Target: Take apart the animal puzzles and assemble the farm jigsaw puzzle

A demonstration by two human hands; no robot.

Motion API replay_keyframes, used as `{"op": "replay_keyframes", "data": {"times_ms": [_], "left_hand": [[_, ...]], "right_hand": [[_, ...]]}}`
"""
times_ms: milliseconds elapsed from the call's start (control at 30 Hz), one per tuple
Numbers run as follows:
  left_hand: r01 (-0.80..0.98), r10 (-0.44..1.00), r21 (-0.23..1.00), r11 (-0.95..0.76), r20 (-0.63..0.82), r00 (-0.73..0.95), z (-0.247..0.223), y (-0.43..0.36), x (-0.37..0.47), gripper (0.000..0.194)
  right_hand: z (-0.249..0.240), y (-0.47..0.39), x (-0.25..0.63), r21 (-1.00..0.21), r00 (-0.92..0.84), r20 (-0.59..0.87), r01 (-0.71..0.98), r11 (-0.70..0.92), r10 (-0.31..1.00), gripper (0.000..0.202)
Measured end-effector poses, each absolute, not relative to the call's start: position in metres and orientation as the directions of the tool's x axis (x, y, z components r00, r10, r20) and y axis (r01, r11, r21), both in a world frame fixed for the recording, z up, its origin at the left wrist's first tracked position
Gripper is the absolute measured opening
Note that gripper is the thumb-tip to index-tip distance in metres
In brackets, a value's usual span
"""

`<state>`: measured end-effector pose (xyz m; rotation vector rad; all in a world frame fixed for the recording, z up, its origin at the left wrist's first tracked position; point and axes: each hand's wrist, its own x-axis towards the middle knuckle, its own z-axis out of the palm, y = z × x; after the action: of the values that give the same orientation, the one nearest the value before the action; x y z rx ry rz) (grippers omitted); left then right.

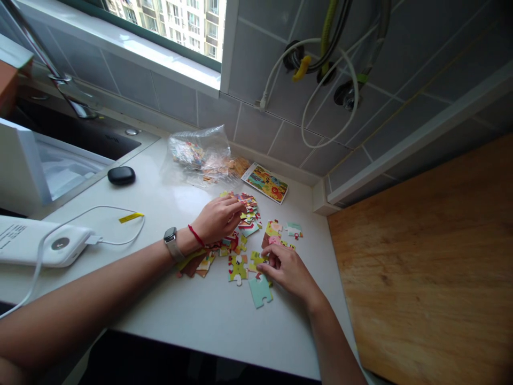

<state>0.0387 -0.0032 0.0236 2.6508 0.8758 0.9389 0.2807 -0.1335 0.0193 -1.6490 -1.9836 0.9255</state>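
Observation:
My left hand (218, 218), with a watch and red cord at the wrist, rests over a heap of colourful jigsaw puzzle pieces (250, 203). Its fingers are loosely bent and apart, their tips partly hidden, and no piece shows in them. My right hand (286, 267) has thumb and forefinger at a yellow-green puzzle piece (256, 260) on the counter. Left of that lies another green piece (238, 267) with a white tab; a pale turquoise piece (260, 291) is just below. Beyond the right fingers are a pink-and-brown piece (272, 231) and a light blue one (294, 230).
Behind the heap are a clear plastic bag (196, 152) of pieces and a picture card (266, 183). Leftward lie a black oval case (121, 175), a white power bank (44, 243) with its cable, and a sink (96, 136). A wooden board (425, 256) stands at right.

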Motion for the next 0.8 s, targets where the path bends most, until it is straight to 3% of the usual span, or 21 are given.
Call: {"op": "replay_keyframes", "data": {"times_ms": [100,200,333,500,567,667,800], "left_hand": [[0.395,0.516,0.335,-0.855,0.496,0.698,0.021,-0.002,0.040,0.026],[0.373,0.458,0.279,-0.885,0.371,0.808,0.013,-0.005,0.040,0.040],[0.462,0.514,0.250,-0.851,0.215,0.830,0.005,-0.009,0.040,0.059],[0.527,0.563,0.218,-0.821,0.161,0.810,0.011,-0.010,0.040,0.058],[0.552,0.584,0.207,-0.808,0.164,0.795,0.013,-0.010,0.039,0.055],[0.577,0.606,0.188,-0.795,0.186,0.774,0.015,-0.007,0.037,0.053],[0.599,0.630,0.197,-0.776,0.238,0.739,0.017,0.001,0.034,0.043]], "right_hand": [[0.018,-0.133,0.281,-0.701,-0.232,-0.070,0.704,0.118,0.970,0.012],[0.017,-0.133,0.282,-0.701,-0.220,-0.003,0.696,0.155,0.976,0.011],[0.016,-0.132,0.282,-0.728,-0.167,0.156,0.647,0.228,0.974,0.012],[0.012,-0.128,0.283,-0.641,-0.079,0.335,0.711,0.289,0.939,0.015],[0.008,-0.127,0.285,-0.587,-0.118,0.330,0.752,0.301,0.937,0.022],[0.002,-0.125,0.287,-0.544,-0.246,0.205,0.776,0.319,0.947,0.039],[-0.001,-0.125,0.295,-0.524,-0.303,0.079,0.798,0.299,0.950,0.039]]}}
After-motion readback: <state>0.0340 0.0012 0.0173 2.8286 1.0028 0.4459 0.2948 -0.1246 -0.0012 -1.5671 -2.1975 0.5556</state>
